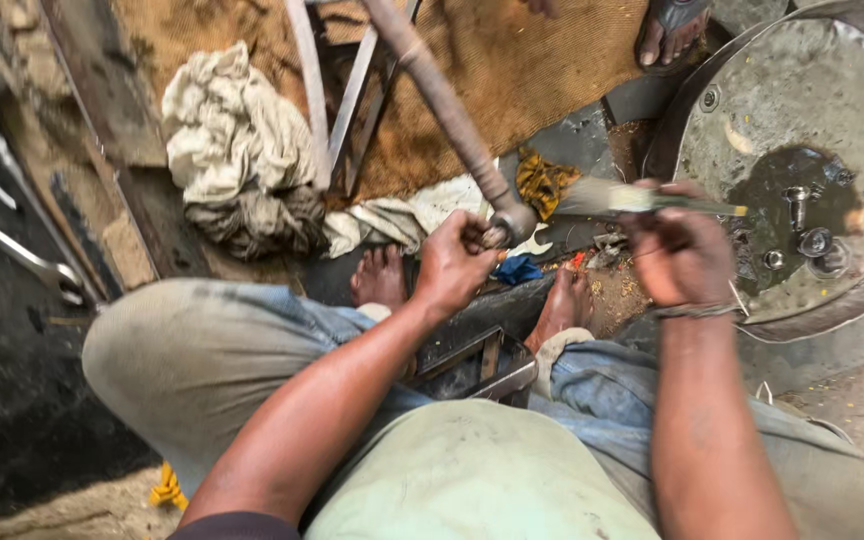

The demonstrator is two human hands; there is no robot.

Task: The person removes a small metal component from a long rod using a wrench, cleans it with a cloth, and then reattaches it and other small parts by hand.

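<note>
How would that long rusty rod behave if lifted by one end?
The rod looks like solid rusty metal, so probably stiff and heavy. It is round, so apt to roll if laid flat. The left hand grips its knobbed end; rough rust likely resists slipping.

I count my two hands, left (457, 262) and right (679, 255), one rusty rod (442, 105), one brush (642, 200), one round metal pan (802, 170), two rag heaps (242, 150), and my two bare feet (382, 278).
</note>
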